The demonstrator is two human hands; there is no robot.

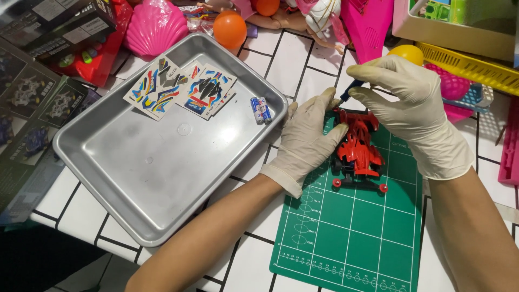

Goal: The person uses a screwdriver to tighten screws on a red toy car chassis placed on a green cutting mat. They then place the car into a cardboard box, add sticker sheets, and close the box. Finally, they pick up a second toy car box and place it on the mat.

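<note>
Red toy race car [358, 147] resting on the green cutting mat [346, 238], nose pointing away, probably set there so the grid gives a flat, non-slip base for fine work. Left hand [308, 138], gloved in thin cream latex, laid flat against the car's left flank with fingers together, apparently bracing the body so it cannot roll on its small wheels. Right hand [411, 105], also gloved, pinched narrow around a slim dark blue tool [348, 92] (a small screwdriver, by the look of it; tip hidden behind the fingers), held just above the car's front end. Metal tray [135, 178] sitting just beside the mat, on the left, seemingly serving as a catch-all to keep loose bits from wandering: colourful sticker sheets [178, 86] in its far corner, two small batteries [260, 110] near its right rim, both within easy reach of the bracing hand. Toy clutter pushed to the back of the white tiled table [292, 59], clear of the working area: a pink shell-shaped toy [155, 27], an orange ball [230, 30], a yellow basket [476, 67], and dark printed boxes [32, 97] at far left.
</note>
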